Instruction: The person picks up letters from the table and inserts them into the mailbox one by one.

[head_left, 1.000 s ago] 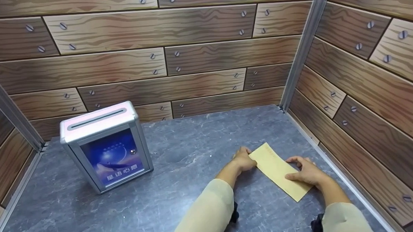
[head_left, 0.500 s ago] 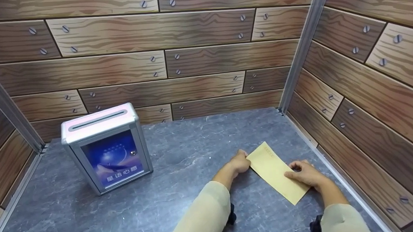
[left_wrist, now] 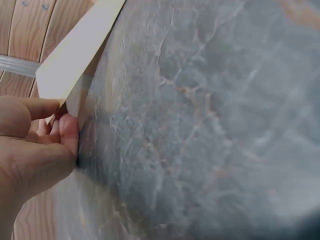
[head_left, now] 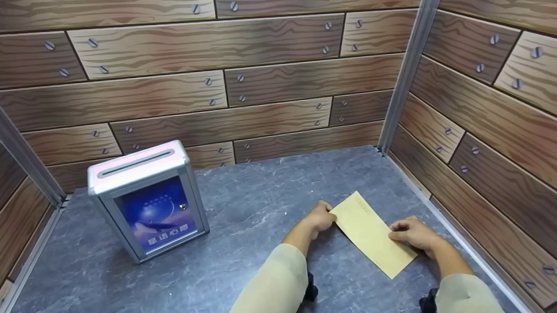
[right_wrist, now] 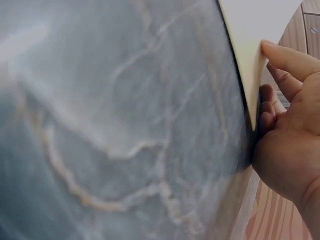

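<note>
A pale yellow paper envelope (head_left: 369,232) lies slanted on the right side of the table, with faint red print near its far end. My left hand (head_left: 319,218) pinches its left corner between thumb and fingers; in the left wrist view the thumb of that hand (left_wrist: 35,135) is on top of the paper and the fingertips are under it. At the envelope's right edge, my right hand (head_left: 416,235) pinches the paper, thumb on top. The right wrist view shows the hand (right_wrist: 292,115) with its other fingers curled beside the edge, partly hidden by the paper.
A silver metal box (head_left: 146,200) with a slot in its top and a blue picture front with a small lock stands at the left. The grey marbled table (head_left: 255,261) is bounded by wood-print walls (head_left: 275,86) with metal corner posts.
The envelope and the left hand have shifted slightly left, and the envelope's near end has swung a little to the left. The right thumb has moved to the envelope's right edge.
</note>
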`<state>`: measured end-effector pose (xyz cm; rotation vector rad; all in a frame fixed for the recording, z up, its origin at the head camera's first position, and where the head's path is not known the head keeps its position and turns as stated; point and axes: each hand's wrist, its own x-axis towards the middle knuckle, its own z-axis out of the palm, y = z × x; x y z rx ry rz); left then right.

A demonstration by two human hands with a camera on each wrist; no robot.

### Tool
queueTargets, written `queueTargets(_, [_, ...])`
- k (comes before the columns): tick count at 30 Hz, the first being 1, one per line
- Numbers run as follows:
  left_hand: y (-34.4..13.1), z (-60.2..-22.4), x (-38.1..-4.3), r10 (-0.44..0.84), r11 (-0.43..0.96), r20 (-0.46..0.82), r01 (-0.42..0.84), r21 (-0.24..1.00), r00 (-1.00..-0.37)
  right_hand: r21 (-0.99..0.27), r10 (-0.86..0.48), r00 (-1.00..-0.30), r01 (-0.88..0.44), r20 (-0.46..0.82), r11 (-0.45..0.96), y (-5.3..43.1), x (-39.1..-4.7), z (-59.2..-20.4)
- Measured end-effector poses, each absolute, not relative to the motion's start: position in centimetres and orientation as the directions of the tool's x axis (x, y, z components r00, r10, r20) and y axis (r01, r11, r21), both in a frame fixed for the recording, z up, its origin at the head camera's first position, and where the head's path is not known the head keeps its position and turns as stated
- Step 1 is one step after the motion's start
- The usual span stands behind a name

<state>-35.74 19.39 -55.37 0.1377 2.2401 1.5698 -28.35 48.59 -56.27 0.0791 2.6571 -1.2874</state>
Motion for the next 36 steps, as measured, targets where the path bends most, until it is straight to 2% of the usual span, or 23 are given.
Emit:
queueTargets(10, [17.2, -53.3, -35.7, 0.320, 0.123, -0.180, -0.148, 0.981, -0.930, -0.789, -0.208, -0.961, 0.016, -0.182, 0.614, 46.3, -28.5, -54.3])
queueTargets(17, [14.7, -50.5, -35.9, 0.343, -0.003, -0.007, -0.009, 1.000, -0.939, -0.909, -0.375, -0.901, 0.046, -0.216, 0.415, 42.8, -28.7, -53.1])
queueTargets(23, [11.6, -49.1, -36.0, 0.228, 0.012, 0.092, 0.097, 0.995, -0.969, -0.949, -0.418, -0.889, 0.055, -0.188, 0.310, 38.7, -29.0, -51.9])
queueTargets(26, [9.4, -48.5, -35.8, 0.187, 0.000, 0.108, 0.110, 0.994, -0.976, -0.960, -0.423, -0.888, 0.062, -0.177, 0.272, 36.7, -29.3, -51.5])
queueTargets(31, [6.2, -47.4, -34.9, 0.181, 0.021, 0.092, 0.098, 0.995, -0.979, -0.979, -0.470, -0.871, 0.055, -0.142, 0.194, 33.8, -29.5, -51.2])
queueTargets(36, [4.2, -46.9, -33.7, 0.183, 0.093, 0.139, 0.158, 0.983, -0.973, -0.990, -0.493, -0.863, 0.052, -0.109, 0.127, 31.5, -29.4, -51.0])
